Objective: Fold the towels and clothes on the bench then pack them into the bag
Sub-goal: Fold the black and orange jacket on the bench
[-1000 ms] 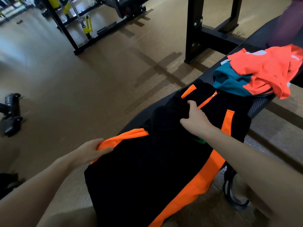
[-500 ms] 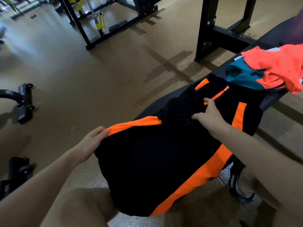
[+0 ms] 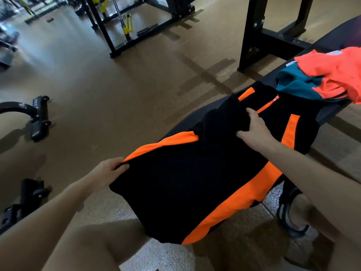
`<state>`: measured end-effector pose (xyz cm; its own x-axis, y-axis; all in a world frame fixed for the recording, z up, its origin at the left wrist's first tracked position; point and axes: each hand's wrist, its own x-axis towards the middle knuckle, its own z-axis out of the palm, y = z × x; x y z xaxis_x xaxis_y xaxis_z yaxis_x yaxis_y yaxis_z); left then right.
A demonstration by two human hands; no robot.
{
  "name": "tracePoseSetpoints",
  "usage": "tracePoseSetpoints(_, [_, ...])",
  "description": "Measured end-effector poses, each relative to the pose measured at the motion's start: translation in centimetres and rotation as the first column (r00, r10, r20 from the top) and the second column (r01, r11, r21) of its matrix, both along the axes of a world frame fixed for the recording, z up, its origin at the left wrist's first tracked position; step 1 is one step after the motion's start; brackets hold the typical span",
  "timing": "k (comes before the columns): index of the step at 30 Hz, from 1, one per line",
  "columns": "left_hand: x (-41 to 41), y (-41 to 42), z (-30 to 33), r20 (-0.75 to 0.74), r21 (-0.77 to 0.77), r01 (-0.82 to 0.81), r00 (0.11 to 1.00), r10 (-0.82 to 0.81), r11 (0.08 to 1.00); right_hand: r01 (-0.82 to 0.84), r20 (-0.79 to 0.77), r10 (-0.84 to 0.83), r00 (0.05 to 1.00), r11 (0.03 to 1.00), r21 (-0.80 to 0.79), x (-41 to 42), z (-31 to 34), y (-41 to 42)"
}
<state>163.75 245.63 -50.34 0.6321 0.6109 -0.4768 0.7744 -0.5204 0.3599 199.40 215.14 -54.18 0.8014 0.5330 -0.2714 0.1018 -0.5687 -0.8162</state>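
Observation:
A black jacket with orange stripes (image 3: 187, 188) lies spread along the dark bench (image 3: 332, 112), its near end hanging over my knee. My left hand (image 3: 109, 171) pinches its left edge by the orange stripe. Near the orange zipper, my right hand (image 3: 254, 130) grips a bunched black fold of it. Farther along the bench sits a crumpled pile of a coral garment (image 3: 332, 75) over a teal one (image 3: 297, 85). No bag is in view.
A black steel rack frame (image 3: 252, 42) stands behind the bench. Another rack with yellow parts (image 3: 127, 26) is farther back. Black equipment feet (image 3: 39, 118) lie on the brown floor at left. My shoe (image 3: 289, 214) is under the bench at right.
My right hand has gathered and curled round a fold of the black jacket. My left hand has kept its hold on the jacket's edge. The camera has swung a little to the left.

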Motion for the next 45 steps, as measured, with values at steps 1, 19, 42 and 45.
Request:
tracePoseSetpoints(1, [0.1, -0.2, 0.0, 0.033, 0.051, -0.006, 0.999, 0.005, 0.999, -0.005, 0.000, 0.005, 1.000, 1.000, 0.010, -0.1, 0.0, 0.0])
tracePoseSetpoints(19, [-0.3, -1.5, -1.8, -0.040, 0.532, -0.011, 0.998, 0.038, 0.847, -0.074, 0.049, 0.073, 0.996, 0.997, 0.001, -0.9, 0.2, -1.0])
tracePoseSetpoints(42, [24.9, -22.1, -6.7, -0.104, 0.326, 0.638, 0.758, -0.644, 0.698, 0.217, -0.427, -0.209, 0.880, 0.976, -0.031, 7.1, -3.2, -16.6])
tracePoseSetpoints(45, [25.3, -21.0, -6.6, -0.064, 0.321, 0.628, 0.761, -0.646, 0.709, 0.189, -0.499, -0.174, 0.849, 0.982, -0.021, 8.0, -5.5, -17.5])
